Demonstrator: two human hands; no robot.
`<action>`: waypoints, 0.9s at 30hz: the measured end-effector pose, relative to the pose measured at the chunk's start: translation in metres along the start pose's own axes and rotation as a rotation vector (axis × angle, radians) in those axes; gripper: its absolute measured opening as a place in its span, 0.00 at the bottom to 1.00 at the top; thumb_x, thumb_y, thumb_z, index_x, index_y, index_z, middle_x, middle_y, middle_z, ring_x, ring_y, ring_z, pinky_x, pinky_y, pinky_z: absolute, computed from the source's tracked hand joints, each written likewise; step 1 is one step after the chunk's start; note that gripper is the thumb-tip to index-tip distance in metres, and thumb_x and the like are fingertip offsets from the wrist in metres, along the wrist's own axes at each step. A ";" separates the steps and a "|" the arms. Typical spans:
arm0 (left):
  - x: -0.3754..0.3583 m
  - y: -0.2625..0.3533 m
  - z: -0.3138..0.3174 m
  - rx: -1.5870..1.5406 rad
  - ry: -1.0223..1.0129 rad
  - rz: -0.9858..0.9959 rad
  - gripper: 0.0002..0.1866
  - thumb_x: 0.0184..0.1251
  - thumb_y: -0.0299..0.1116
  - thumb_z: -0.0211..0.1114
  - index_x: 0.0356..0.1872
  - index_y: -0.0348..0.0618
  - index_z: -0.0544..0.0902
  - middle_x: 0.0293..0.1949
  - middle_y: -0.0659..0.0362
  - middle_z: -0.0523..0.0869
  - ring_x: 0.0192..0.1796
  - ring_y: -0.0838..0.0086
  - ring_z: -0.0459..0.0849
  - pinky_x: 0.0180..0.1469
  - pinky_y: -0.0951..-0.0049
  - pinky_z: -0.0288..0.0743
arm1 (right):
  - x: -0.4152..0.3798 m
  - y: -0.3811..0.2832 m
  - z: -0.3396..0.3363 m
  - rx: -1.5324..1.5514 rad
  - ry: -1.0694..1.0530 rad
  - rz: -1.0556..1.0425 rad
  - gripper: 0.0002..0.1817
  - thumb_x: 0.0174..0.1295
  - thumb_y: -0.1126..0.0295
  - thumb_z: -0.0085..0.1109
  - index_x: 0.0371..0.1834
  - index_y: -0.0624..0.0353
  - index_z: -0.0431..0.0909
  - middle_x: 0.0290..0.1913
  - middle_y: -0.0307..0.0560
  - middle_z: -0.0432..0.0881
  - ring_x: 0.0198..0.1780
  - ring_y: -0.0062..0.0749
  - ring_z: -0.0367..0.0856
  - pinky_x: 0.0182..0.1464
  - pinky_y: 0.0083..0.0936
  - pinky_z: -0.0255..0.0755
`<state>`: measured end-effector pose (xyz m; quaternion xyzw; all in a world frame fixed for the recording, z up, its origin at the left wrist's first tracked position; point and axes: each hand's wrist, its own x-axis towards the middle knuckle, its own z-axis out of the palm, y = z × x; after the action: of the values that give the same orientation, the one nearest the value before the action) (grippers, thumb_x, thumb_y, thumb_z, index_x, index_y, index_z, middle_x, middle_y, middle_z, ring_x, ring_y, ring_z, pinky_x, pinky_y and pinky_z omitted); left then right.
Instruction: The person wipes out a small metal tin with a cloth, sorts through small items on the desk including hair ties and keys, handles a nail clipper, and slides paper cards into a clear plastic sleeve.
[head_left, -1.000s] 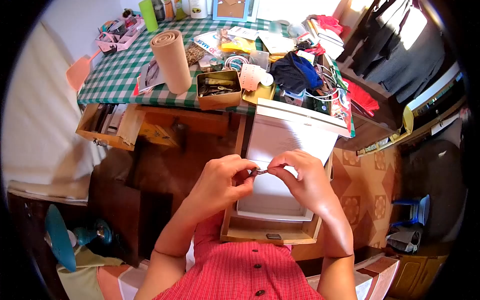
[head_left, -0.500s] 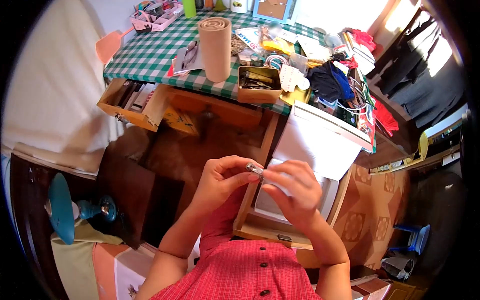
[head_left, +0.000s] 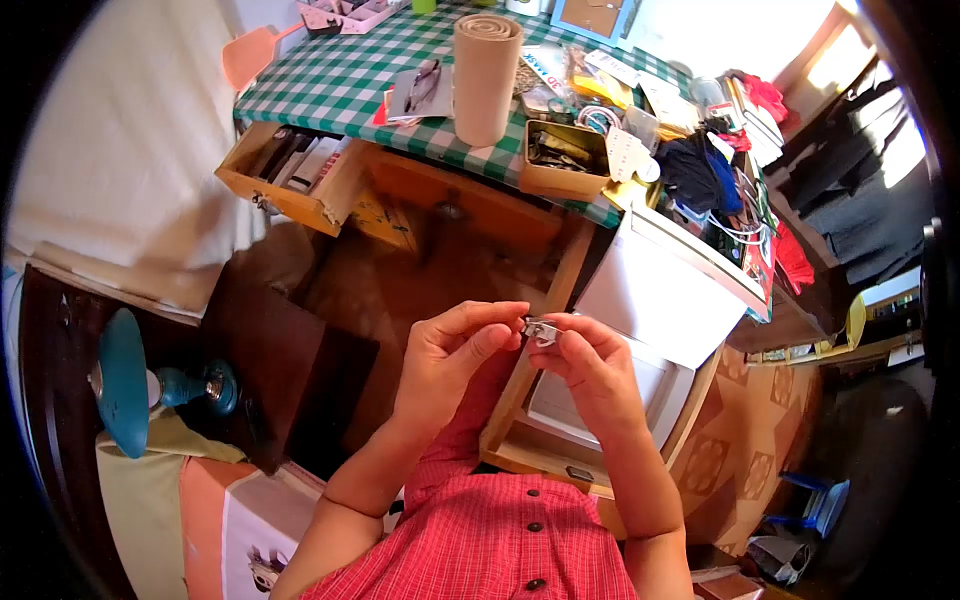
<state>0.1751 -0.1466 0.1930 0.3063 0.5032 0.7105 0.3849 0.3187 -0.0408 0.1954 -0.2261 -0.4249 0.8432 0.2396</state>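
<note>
A small silvery metal object (head_left: 541,331), too small to make out fully, is held between my two hands above the lap. My left hand (head_left: 458,350) pinches its left end with thumb and forefinger. The fingertips of my right hand (head_left: 592,362) are closed on its right side. Behind my right hand, an open drawer (head_left: 530,455) holds a white box (head_left: 655,290) with its lid raised. A tin (head_left: 562,180) full of small items sits at the table's front edge, beyond the hands.
The checked table (head_left: 340,90) carries a beige roll (head_left: 487,85), glasses (head_left: 424,85), dark cloth (head_left: 695,175) and cables. Another open drawer (head_left: 290,205) juts out at the left. A teal lamp (head_left: 125,385) stands at lower left, a blue stool (head_left: 825,508) at lower right.
My right hand has turned and steadied, its fingers now closed on the metal object's right side. The object has shifted slightly right. The camera view has also moved a little.
</note>
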 end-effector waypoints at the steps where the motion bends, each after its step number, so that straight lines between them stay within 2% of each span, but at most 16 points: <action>1: -0.001 -0.002 -0.003 -0.105 0.008 -0.071 0.13 0.66 0.31 0.64 0.48 0.34 0.83 0.39 0.57 0.84 0.40 0.76 0.83 0.46 0.76 0.78 | -0.001 -0.002 0.000 -0.119 0.029 -0.049 0.15 0.66 0.71 0.58 0.53 0.67 0.77 0.47 0.48 0.83 0.46 0.26 0.82 0.51 0.23 0.77; 4: -0.003 -0.002 -0.007 -0.224 -0.008 -0.132 0.12 0.68 0.30 0.62 0.47 0.34 0.84 0.38 0.56 0.86 0.39 0.74 0.84 0.47 0.75 0.79 | -0.001 -0.004 0.001 -0.238 -0.010 -0.103 0.15 0.63 0.73 0.61 0.52 0.66 0.78 0.48 0.48 0.84 0.47 0.26 0.82 0.53 0.24 0.76; 8: -0.006 -0.001 -0.007 -0.332 -0.014 -0.194 0.10 0.68 0.29 0.62 0.44 0.33 0.84 0.38 0.54 0.87 0.38 0.73 0.85 0.45 0.75 0.80 | -0.001 -0.004 0.007 -0.213 -0.007 -0.087 0.14 0.62 0.75 0.63 0.49 0.66 0.79 0.48 0.48 0.84 0.47 0.24 0.82 0.52 0.23 0.75; 21: -0.009 0.004 -0.013 -0.292 -0.031 -0.210 0.11 0.66 0.29 0.64 0.44 0.32 0.84 0.37 0.53 0.87 0.37 0.75 0.86 0.44 0.76 0.81 | -0.001 -0.004 0.008 -0.257 -0.009 -0.063 0.12 0.60 0.73 0.66 0.45 0.66 0.81 0.43 0.46 0.86 0.43 0.22 0.82 0.48 0.20 0.76; 27: -0.010 0.009 -0.016 -0.178 -0.030 -0.208 0.10 0.65 0.28 0.65 0.43 0.33 0.85 0.36 0.55 0.87 0.37 0.76 0.85 0.43 0.77 0.81 | 0.000 -0.004 0.009 -0.295 -0.006 -0.054 0.12 0.60 0.72 0.66 0.44 0.66 0.81 0.42 0.46 0.86 0.42 0.22 0.82 0.48 0.20 0.77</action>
<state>0.1652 -0.1648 0.1959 0.2276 0.4612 0.7043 0.4894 0.3137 -0.0442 0.2038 -0.2448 -0.5507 0.7655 0.2252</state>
